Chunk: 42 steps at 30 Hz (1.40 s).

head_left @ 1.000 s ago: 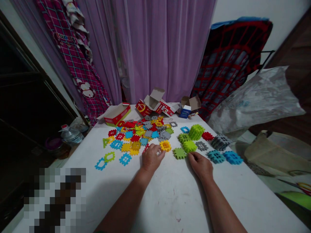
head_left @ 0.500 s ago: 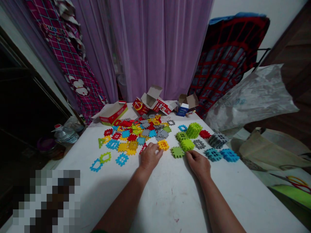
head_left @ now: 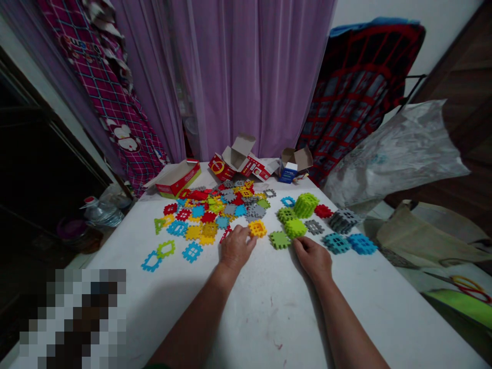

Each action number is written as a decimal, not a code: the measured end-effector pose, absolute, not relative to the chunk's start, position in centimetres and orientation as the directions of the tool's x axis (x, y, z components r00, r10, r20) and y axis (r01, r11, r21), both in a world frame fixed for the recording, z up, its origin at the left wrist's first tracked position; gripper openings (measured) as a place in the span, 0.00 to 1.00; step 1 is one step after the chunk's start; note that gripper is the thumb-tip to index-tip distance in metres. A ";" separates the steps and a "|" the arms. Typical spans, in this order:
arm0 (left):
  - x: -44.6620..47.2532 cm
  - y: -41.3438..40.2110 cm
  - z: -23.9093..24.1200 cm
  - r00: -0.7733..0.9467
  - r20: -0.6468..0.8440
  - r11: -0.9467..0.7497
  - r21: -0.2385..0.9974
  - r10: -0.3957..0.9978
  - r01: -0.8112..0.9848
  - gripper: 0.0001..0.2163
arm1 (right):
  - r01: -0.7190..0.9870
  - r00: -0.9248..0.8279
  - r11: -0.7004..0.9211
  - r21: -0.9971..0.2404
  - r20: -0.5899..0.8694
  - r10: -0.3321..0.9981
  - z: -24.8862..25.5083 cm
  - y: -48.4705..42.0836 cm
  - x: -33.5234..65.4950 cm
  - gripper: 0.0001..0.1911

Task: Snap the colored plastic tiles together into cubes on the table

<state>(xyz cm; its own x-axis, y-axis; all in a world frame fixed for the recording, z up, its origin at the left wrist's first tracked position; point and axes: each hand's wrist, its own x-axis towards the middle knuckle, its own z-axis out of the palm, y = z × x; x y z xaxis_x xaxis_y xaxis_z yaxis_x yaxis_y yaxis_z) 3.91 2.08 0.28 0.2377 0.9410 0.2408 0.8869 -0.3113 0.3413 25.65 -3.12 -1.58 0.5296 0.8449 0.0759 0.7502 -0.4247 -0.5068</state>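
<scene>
My left hand (head_left: 236, 247) rests on the white table with its fingertips closed against the left side of a small yellow stack of notched plastic building tiles (head_left: 257, 229). My right hand (head_left: 313, 258) lies on the table with its fingers curled in, and nothing shows in it. Just beyond its knuckles is a bright green tile stack (head_left: 295, 228), with a flat green tile (head_left: 280, 240) to the left. A taller green stack (head_left: 306, 205) stands behind. To the right sit a grey stack (head_left: 343, 220), a teal stack (head_left: 336, 243) and a blue stack (head_left: 362, 244).
A mixed heap of loose tiles (head_left: 215, 205) spreads over the table's left and middle. Along the back edge lie opened cardboard boxes: a red and green box (head_left: 179, 179), a red box (head_left: 223, 168) and a blue box (head_left: 288, 172). Scissors (head_left: 471, 287) lie beyond the right edge.
The view has shifted very slightly. Both hands and the tile stacks stay in the same places.
</scene>
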 end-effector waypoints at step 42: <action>4.2 2.2 0.2 0.301 0.205 -0.360 0.384 0.931 0.850 0.12 | 0.765 0.518 -0.421 -0.488 0.078 0.852 -1.6 -3.2 25.7 0.17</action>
<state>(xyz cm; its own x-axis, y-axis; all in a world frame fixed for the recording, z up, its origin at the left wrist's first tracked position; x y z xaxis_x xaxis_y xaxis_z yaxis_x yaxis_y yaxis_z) 4.18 2.22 0.25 0.3015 0.9311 0.2053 0.8505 -0.3599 0.3836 25.68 -3.23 -1.61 0.5182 0.8517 0.0778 0.7646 -0.4206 -0.4883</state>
